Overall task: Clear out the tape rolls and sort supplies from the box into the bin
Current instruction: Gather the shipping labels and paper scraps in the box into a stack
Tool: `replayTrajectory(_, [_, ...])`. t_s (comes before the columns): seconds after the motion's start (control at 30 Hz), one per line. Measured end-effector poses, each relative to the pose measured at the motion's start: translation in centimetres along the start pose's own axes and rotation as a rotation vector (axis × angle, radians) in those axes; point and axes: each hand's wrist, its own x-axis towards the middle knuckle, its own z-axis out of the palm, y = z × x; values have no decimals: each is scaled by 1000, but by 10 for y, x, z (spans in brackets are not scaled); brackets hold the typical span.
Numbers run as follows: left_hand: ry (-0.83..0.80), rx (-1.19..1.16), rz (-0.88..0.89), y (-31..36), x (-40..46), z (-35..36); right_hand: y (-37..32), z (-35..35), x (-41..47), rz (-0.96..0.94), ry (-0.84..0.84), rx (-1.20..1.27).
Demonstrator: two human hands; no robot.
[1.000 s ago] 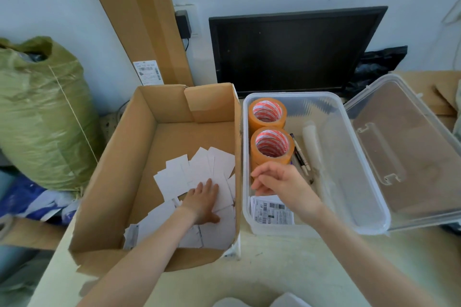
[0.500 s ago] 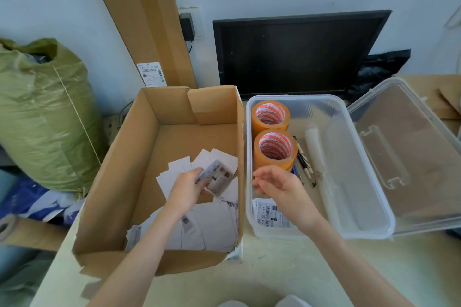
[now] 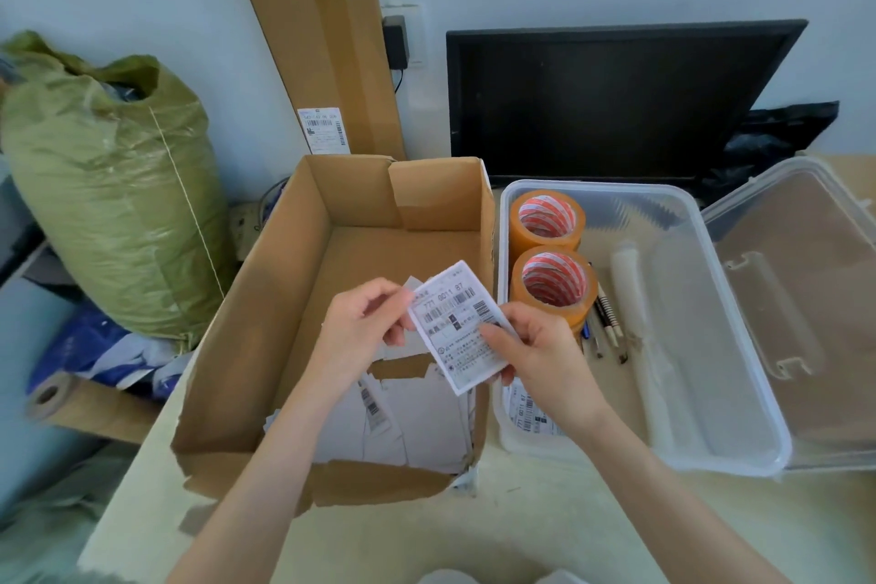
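Tape rolls — two in bin, one label held — both hands.

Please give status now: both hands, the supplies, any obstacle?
Left hand and right hand both pinch one shipping label above the box. Two tape rolls already in bin. Nothing in the way.

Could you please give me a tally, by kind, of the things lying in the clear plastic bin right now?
Orange tape rolls: 2, the far one and the near one
Pens: about 3, bunched beside the near roll
White rolled items: 2, a slimmer and a wider one
Printed labels: at least 1, at the near end
Total: about 8
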Motion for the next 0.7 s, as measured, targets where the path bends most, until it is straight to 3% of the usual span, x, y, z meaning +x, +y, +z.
replayTrajectory(0.1, [264,24,-82,-34,26,-5,12,4,0,33,75,13])
replayTrajectory(0.17, [297,217,-161,-67,44,-8,18,8,-1,40,112,11])
replayTrajectory(0.23, [180,502,-250,-101,58,-9,22,9,-2,49,145,17])
replayTrajectory(0.33, [-132,906,-383,-135,66,-7,23,9,0,72,162,27])
replayTrajectory(0.43, [-318,1176,-437,-154,69,-1,24,8,0,85,156,47])
replayTrajectory(0.6, [-274,1399,-321,-158,71,5,23,7,-1,105,146,87])
replayTrajectory(0.7, [-267,1382,-230,-155,75,-4,22,7,-1,107,143,91])
